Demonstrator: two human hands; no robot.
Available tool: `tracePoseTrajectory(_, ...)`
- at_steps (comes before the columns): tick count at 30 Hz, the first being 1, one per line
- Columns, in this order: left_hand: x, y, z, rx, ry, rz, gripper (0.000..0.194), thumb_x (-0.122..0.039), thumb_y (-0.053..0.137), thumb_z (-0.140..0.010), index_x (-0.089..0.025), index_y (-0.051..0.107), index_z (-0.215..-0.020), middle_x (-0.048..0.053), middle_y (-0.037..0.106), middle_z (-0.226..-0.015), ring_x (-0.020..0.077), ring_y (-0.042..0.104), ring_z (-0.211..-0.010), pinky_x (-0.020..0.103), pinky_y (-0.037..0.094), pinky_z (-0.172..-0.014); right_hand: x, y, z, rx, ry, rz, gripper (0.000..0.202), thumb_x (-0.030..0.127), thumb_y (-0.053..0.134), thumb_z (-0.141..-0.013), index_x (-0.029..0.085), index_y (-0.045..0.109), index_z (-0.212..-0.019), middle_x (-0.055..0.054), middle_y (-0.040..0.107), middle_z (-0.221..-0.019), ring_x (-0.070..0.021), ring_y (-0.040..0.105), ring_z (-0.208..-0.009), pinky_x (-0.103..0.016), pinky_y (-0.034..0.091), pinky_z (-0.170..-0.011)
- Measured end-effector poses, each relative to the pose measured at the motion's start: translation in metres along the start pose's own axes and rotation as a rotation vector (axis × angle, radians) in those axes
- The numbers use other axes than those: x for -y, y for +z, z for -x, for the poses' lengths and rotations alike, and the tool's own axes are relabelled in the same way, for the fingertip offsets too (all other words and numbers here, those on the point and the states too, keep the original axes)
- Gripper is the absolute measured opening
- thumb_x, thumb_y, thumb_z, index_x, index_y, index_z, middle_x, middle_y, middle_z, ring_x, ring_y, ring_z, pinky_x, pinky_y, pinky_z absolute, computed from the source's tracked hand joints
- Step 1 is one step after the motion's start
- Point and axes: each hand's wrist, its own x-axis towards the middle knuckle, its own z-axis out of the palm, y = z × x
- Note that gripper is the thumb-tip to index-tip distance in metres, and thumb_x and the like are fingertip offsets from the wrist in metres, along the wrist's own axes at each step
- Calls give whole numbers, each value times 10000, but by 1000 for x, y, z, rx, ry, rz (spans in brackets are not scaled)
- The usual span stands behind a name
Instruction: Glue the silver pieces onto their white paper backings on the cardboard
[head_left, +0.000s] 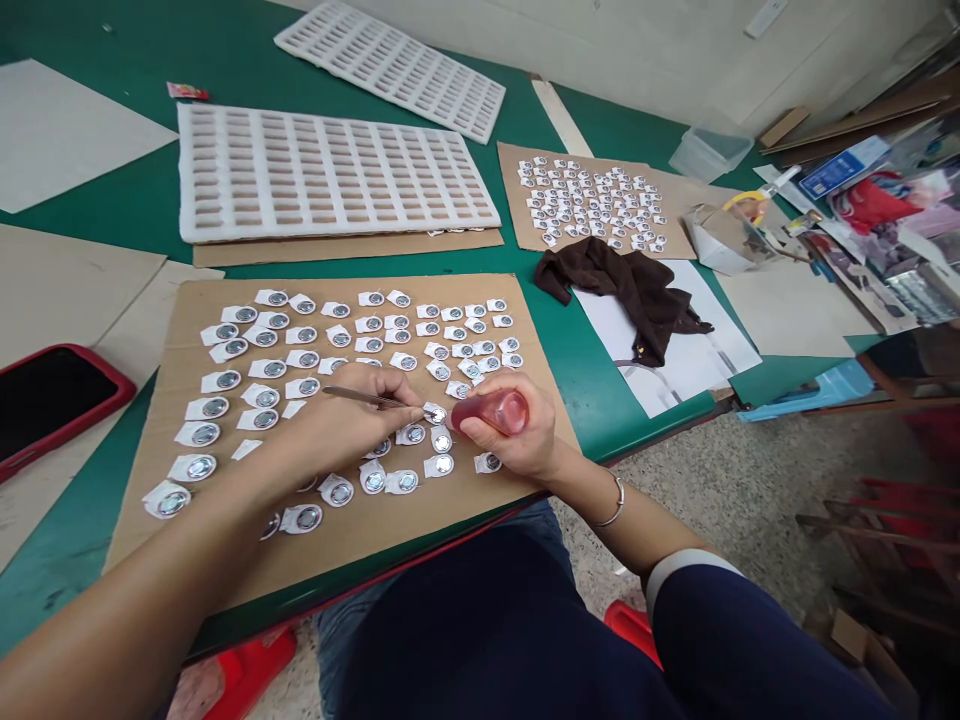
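My left hand (367, 405) is closed on thin metal tweezers (358, 396), whose tips meet a small round silver piece on a white tab (435, 413). Wrapped in the fingers of my right hand (529, 440) is a reddish, translucent squeeze bottle (495, 411). It is tilted, its narrow end toward the same piece; whether the nozzle touches it I cannot tell. Under both hands lies a brown cardboard sheet (187, 345) with several rows of such silver pieces on white tabs. My left forearm covers some of them.
Behind the sheet lie a white slotted foam tray (337, 180) and another foam tray (390, 70). A second cardboard (517, 225) bears many similar pieces. A dark brown cloth (630, 295) lies on white paper at right. A red-cased phone (56, 405) is at far left.
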Motion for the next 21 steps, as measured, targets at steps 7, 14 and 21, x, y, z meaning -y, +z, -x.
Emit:
tracePoseTrajectory(7, -2, 0, 0, -7, 15, 12, 187, -378, 682, -682, -192, 675, -690, 11, 641, -602, 123, 502, -513, 234, 344, -449, -3, 2, 1, -1, -1, 36, 284, 368, 737, -757, 226, 568, -935, -15, 672, -786, -160, 669, -705, -314, 567, -660)
tracePoseTrajectory(14, 1, -1, 1, 3, -4, 43, 184, -379, 684, -682, -196, 674, -699, 14, 653, -596, 124, 514, -508, 240, 356, -449, -7, -4, 5, -113, 187, -108, 293, 400, 736, -742, 237, 571, -922, -16, 667, -811, -171, 670, -724, -342, 569, -667)
tracePoseTrajectory(21, -14, -21, 16, -174, -6, 62, 218, -394, 737, -669, -193, 690, -739, 21, 706, -738, 157, 604, -654, 259, 441, -540, -25, -17, -4, -403, 441, -276, 287, 519, 542, -855, 243, 487, -914, 0, 597, -766, -140, 640, -572, -269, 505, -458)
